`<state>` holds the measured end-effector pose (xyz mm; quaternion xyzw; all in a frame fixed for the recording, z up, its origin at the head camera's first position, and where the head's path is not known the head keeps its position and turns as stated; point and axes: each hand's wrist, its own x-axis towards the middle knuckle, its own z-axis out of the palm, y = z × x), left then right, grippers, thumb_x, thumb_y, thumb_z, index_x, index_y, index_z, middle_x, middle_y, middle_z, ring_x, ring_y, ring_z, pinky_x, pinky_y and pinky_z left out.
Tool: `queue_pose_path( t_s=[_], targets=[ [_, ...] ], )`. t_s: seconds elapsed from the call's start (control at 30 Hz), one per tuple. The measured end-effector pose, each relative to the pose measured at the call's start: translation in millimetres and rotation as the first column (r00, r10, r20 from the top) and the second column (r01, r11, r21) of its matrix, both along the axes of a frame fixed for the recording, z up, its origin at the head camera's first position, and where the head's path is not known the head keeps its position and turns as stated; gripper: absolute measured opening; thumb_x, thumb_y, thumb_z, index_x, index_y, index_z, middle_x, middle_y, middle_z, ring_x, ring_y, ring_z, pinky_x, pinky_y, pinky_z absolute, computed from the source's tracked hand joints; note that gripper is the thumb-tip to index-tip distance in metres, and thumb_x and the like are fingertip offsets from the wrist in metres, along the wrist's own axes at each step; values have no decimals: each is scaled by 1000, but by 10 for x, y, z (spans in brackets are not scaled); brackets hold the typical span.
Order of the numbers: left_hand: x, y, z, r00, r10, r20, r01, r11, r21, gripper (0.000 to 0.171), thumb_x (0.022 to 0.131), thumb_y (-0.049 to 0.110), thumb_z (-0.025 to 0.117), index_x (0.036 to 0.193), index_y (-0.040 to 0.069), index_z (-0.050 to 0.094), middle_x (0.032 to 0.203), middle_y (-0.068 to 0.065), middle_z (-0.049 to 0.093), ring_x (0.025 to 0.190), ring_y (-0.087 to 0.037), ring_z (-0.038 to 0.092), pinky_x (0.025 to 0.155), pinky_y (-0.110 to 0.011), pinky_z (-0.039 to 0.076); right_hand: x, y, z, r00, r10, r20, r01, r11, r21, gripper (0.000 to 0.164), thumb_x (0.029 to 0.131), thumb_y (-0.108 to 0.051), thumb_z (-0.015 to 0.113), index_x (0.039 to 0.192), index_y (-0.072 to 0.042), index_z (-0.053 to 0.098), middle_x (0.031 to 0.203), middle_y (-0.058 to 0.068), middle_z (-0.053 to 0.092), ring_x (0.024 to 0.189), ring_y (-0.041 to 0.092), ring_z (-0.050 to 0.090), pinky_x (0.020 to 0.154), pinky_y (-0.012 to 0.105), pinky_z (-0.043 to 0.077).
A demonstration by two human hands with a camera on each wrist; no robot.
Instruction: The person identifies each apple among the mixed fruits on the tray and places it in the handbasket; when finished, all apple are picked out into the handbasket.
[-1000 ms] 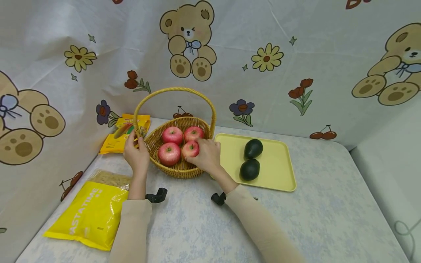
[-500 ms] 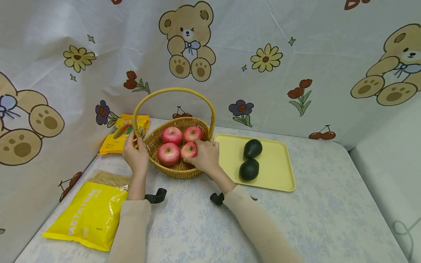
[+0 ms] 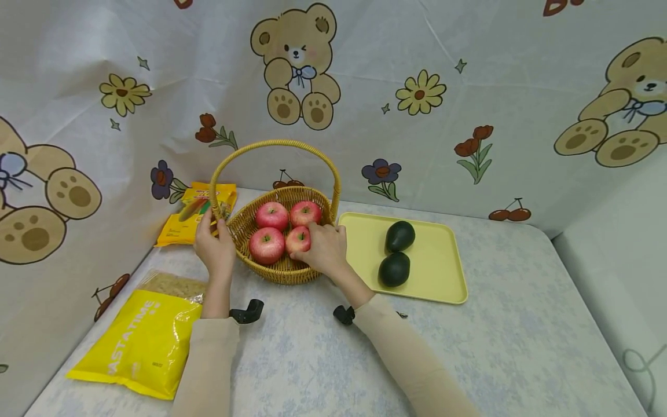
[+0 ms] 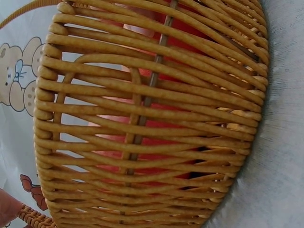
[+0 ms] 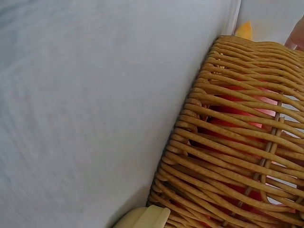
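A wicker basket (image 3: 286,277) with a tall arched handle (image 3: 276,142) holds several red apples (image 3: 267,245). My left hand (image 3: 215,246) grips the foot of the handle at the basket's left rim, thumb in front. Inside the basket's right side, my right hand (image 3: 325,246) holds the front right apple (image 3: 297,240), its fingers covering that apple's right part. The left wrist view is filled by the woven wall (image 4: 142,104), red apples showing through its gaps. In the right wrist view, the weave (image 5: 237,128) hides the held apple's lower part.
A yellow tray (image 3: 438,272) with two dark green avocados (image 3: 400,236) stands right of the basket. At left lie a yellow pasta bag (image 3: 140,341), a clear bag of dry food (image 3: 174,284) and an orange-yellow packet (image 3: 179,229). A patterned cloth wall rises behind.
Both hands keep their holds on the handle and the apple. The front right apple has shifted very slightly left with the right hand; the view itself drifts a little.
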<state>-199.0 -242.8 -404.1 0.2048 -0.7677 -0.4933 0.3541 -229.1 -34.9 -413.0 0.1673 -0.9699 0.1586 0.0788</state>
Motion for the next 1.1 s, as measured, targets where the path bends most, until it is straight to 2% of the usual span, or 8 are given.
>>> queue_pose_path(
  t_s=[0.23, 0.5, 0.63, 0.77, 0.87, 0.97, 1.03, 1.1],
  targets=[
    [-11, 3, 7, 1000, -5, 9, 5, 1000, 4, 38, 100, 8, 50, 137, 7, 57, 128, -21, 61, 111, -37, 62, 92, -50, 53, 7, 8, -20, 1000, -2, 4, 2, 1000, -22, 69, 68, -57, 82, 117, -15, 61, 109, 3, 70, 99, 24, 60, 82, 40, 33],
    [-7, -2, 29, 999, -26, 21, 26, 1000, -3, 38, 98, 9, 53, 137, 5, 57, 126, -21, 62, 109, -37, 62, 90, -48, 53, 4, 61, 20, 999, 17, 40, -16, 999, -37, 84, 68, -59, 81, 134, -14, 54, 124, 4, 66, 110, 25, 58, 87, 40, 35],
    [-1, -15, 51, 998, -52, 47, 53, 999, -14, 40, 98, 10, 54, 137, 4, 55, 126, -22, 61, 109, -38, 61, 93, -49, 51, 28, 150, 113, 991, 83, 102, -71, 991, -115, 86, 70, -55, 82, 137, -11, 51, 130, 7, 63, 116, 27, 57, 91, 43, 37],
    [7, -41, 86, 991, -86, 105, 92, 994, -53, 43, 98, 14, 55, 139, 5, 52, 128, -22, 59, 112, -40, 60, 97, -50, 47, 93, 299, 257, 968, 158, 194, -105, 960, -258, 88, 73, -48, 82, 143, -8, 47, 141, 11, 55, 128, 28, 52, 105, 48, 37],
    [43, -69, 135, 981, -107, 164, 124, 988, -97, 46, 97, 16, 56, 141, 5, 50, 128, -24, 59, 116, -42, 56, 100, -54, 43, 170, 443, 395, 948, 205, 244, -111, 931, -348, 88, 75, -43, 83, 145, -8, 44, 146, 12, 50, 134, 30, 47, 112, 49, 36],
    [101, -83, 206, 964, -113, 240, 150, 978, -142, 48, 97, 20, 56, 142, 5, 47, 126, -26, 58, 118, -44, 53, 99, -59, 40, 254, 626, 511, 941, 231, 246, -124, 915, -384, 88, 75, -41, 83, 147, -8, 43, 149, 11, 48, 137, 31, 44, 112, 49, 38],
    [147, -85, 276, 945, -112, 308, 172, 970, -172, 52, 97, 24, 55, 144, 5, 43, 127, -26, 57, 121, -45, 51, 98, -62, 39, 308, 774, 552, 946, 232, 228, -131, 914, -384, 88, 75, -41, 83, 147, -8, 43, 149, 11, 47, 138, 30, 43, 112, 49, 38],
    [205, -81, 367, 918, -102, 384, 193, 959, -206, 58, 97, 29, 54, 147, 4, 38, 131, -28, 54, 123, -47, 49, 98, -64, 39, 357, 935, 565, 955, 220, 201, -135, 921, -366, 88, 76, -42, 82, 147, -9, 43, 149, 11, 47, 138, 31, 43, 112, 51, 37]
  ],
)
